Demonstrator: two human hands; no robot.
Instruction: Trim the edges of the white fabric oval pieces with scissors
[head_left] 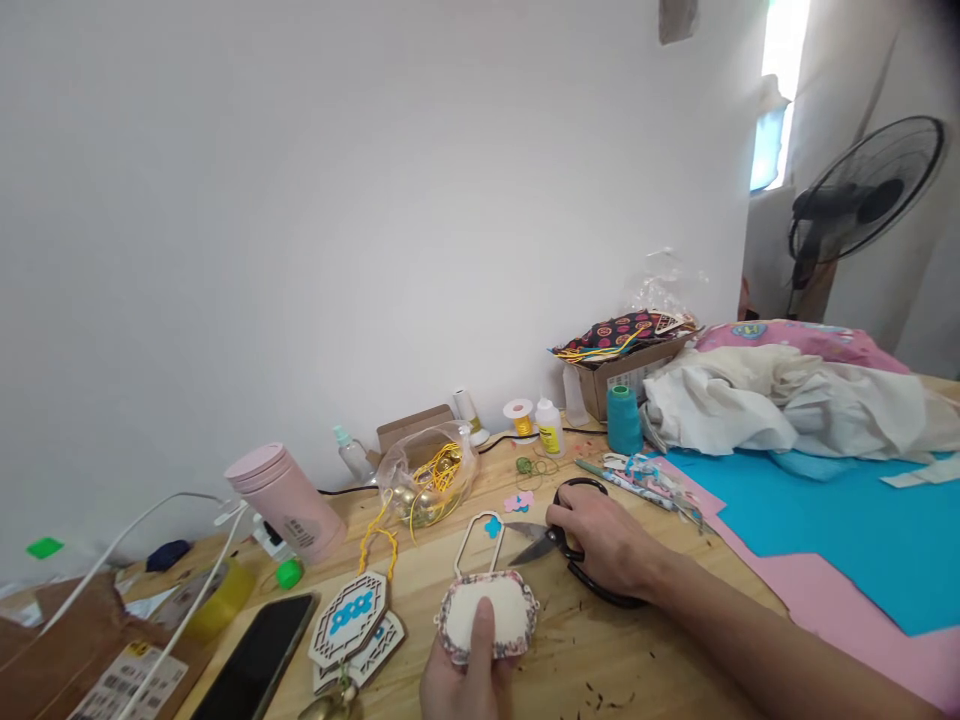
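My left hand (465,680) holds a small cream oval piece (491,612) with a floral, ruffled-looking edge, its thumb pressed flat on the front. Just behind it lies a pale, rounded frame (459,545) with a blue flower cut-out (492,527) at its upper right. My right hand (600,535) is closed over the black handles of a pair of scissors (531,542), whose blades lie partly spread and point left toward that frame. Pink and blue paper flowers (519,502) lie beyond the blades. Part of my right fingers' grip is hidden.
Left of my hands are lattice-patterned wooden pendants (351,620), a phone (255,655) and a pink tumbler (289,500). Along the wall stand a bag of bells (431,475), a glue bottle (549,428) and teal thread (623,420). Blue sheets (817,510) cover the right.
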